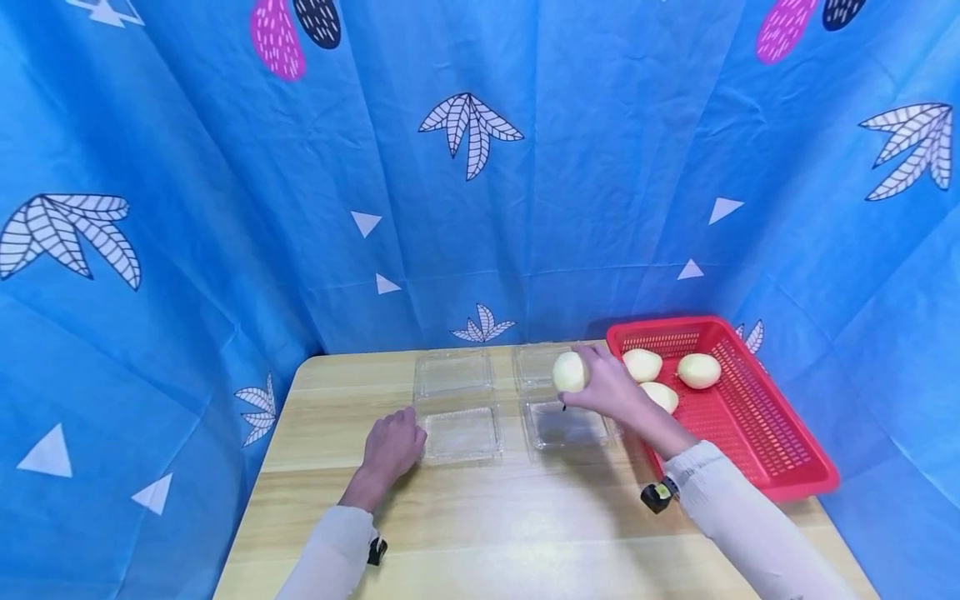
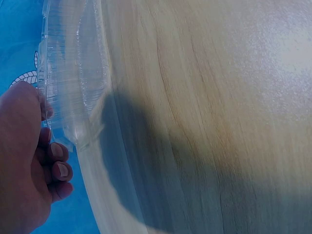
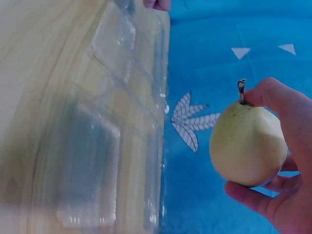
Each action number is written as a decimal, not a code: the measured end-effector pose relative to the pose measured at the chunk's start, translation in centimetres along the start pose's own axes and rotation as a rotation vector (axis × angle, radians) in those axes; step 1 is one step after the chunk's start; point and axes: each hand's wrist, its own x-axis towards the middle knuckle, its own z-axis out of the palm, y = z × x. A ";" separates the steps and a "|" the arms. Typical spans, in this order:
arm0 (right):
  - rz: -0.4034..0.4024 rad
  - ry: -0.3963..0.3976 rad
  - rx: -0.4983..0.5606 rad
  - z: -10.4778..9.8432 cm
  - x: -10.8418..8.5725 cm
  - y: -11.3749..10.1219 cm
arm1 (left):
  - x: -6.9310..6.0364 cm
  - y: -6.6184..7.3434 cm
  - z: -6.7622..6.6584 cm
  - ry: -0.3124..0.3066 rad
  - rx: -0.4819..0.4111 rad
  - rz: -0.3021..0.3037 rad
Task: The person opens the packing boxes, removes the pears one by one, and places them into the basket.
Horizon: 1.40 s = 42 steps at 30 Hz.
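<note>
My right hand [image 1: 609, 385] holds a pale yellow pear [image 1: 570, 372] in the air above the right clear plastic clamshell box [image 1: 567, 423]. In the right wrist view, thumb and fingers curl round the pear [image 3: 248, 145], its dark stem beside the thumb tip. My left hand [image 1: 393, 442] grips the near left edge of the left clamshell box [image 1: 459, 433]. From the left wrist view, the fingers of that hand [image 2: 24, 156] are curled at the rim, one fingertip showing through the clear plastic [image 2: 68, 73]. Both boxes lie unfolded on the table, without fruit in them.
A red plastic basket [image 1: 780, 425] stands at the table's right side, with several pears [image 1: 699, 371] inside at its far end. Blue patterned curtain [image 1: 480, 225] hangs behind and at both sides of the wooden table [image 1: 510, 533].
</note>
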 end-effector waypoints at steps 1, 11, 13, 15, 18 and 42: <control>0.005 0.006 0.002 -0.3 -0.1 0.4 | 0.0 0.0 0.1 -0.002 0.004 0.000; 0.101 0.057 -0.021 -4.1 -1.5 4.3 | -0.2 0.7 0.2 -0.028 -0.027 -0.025; 0.122 0.065 -0.020 -4.8 -1.8 5.2 | -0.1 0.8 0.2 -0.033 -0.033 -0.024; 0.143 0.071 -0.019 -5.4 -2.0 6.1 | 0.0 0.7 0.2 -0.036 -0.033 -0.020; 0.187 0.076 -0.027 -5.9 -2.3 7.3 | 0.1 0.5 0.2 -0.027 -0.020 -0.009; 0.375 0.122 -0.031 -7.3 -4.3 16.4 | -0.1 -0.1 0.0 0.006 -0.020 0.005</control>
